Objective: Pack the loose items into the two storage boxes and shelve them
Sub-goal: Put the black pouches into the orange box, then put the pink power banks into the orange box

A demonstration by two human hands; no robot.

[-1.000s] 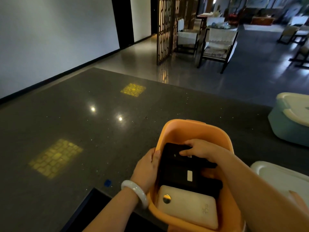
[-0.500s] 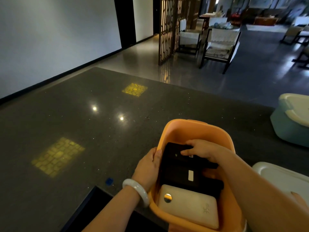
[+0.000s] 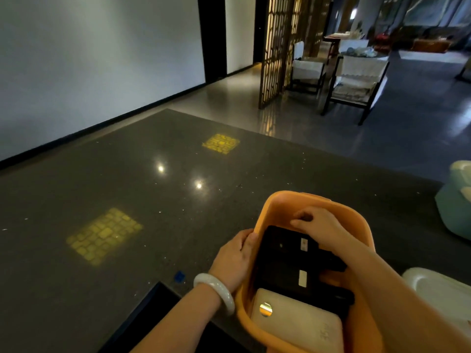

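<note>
In the lower right of the frame, the orange storage box point(image 3: 277, 207) stands on the dark speckled desk point(image 3: 127, 200). The left hand point(image 3: 235, 261) grips the box's left rim, fingers curled over the edge, steadying it. The right hand point(image 3: 318, 225) is inside the box; half a second ago it rested on the upper black case point(image 3: 285, 244), and now it has slid up toward the far wall, fingers curled, touching that case's far edge. Whether it pinches anything there, I cannot tell. My judgement: the case has been settled in place and the hand is finishing or lifting away, so this box looks close to packed.

Below it lies a second black case point(image 3: 280, 276), and nearest the camera a cream flat device point(image 3: 300, 324). Both black cases carry a small white label, too small to read. The cream device has a round shiny badge and faint marks at its lower right corner; they are illegible.

The teal storage box point(image 3: 451, 207) sits at the right edge, well apart, and a white lid point(image 3: 438, 289) lies at lower right. No shelf can be picked out, so shelving is still to come.
</note>
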